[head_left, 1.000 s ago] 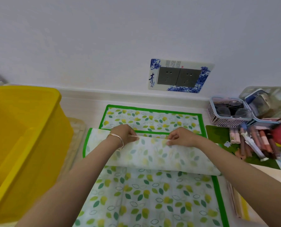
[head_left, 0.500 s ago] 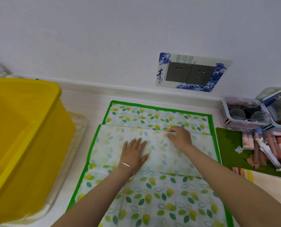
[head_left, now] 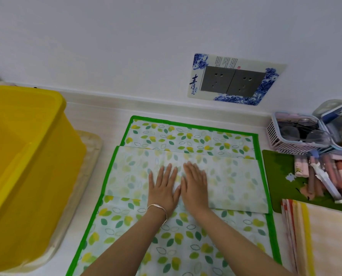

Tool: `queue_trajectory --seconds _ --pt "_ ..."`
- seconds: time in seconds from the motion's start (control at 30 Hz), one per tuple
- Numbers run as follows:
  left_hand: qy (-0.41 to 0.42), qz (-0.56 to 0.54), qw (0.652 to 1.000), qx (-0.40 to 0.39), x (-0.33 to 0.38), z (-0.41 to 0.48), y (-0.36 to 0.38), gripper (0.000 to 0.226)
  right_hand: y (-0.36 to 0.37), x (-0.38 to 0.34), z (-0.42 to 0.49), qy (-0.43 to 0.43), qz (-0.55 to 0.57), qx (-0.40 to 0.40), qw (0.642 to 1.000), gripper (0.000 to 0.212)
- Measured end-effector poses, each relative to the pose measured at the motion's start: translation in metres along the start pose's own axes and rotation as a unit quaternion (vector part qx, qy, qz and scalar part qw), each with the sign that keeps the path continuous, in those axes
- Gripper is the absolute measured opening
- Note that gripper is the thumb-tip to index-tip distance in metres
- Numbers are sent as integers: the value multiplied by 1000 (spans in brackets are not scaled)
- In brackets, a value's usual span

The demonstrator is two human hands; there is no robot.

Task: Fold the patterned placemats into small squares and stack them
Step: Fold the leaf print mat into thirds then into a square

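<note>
The left hand (head_left: 163, 188) and right hand (head_left: 195, 186), having released the edge, now lie flat, fingers straight, side by side on the folded flap of the leaf-patterned placemat (head_left: 186, 246) beneath them, creasing the first fold.

The folded flap (head_left: 236, 182) of the placemat (head_left: 176, 246), held up a second ago, was laid flat. The left hand (head_left: 163, 190) let go and spread on it. The right hand (head_left: 195, 186) slid from the flap's twelve o'clock edge to lie flat beside it.
</note>
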State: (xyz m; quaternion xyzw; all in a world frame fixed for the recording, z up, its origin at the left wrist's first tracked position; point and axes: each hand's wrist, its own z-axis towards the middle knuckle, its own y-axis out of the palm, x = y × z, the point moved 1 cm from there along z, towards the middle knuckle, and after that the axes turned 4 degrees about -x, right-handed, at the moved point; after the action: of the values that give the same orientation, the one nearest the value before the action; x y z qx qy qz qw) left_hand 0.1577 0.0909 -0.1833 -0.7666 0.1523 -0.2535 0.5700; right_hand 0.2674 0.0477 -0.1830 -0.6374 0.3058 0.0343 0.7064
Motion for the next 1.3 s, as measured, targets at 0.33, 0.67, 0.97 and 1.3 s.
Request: queue_trajectory --seconds 0.33,0.67,0.97,1.3 --pt "0 17 1000 8 -3 1 4 62 -12 40 -9 1 -111 -18 994 53" --pt "21 24 999 9 0 -2 1 81 -71 143 -25 101 -134 -5 986 64" --pt "5 31 999 16 -2 -1 5 70 -61 80 -14 78 -62 10 995 67" --pt "14 -5 1000 -2 -6 -2 -1 57 -2 17 0 30 -78 -17 996 59"
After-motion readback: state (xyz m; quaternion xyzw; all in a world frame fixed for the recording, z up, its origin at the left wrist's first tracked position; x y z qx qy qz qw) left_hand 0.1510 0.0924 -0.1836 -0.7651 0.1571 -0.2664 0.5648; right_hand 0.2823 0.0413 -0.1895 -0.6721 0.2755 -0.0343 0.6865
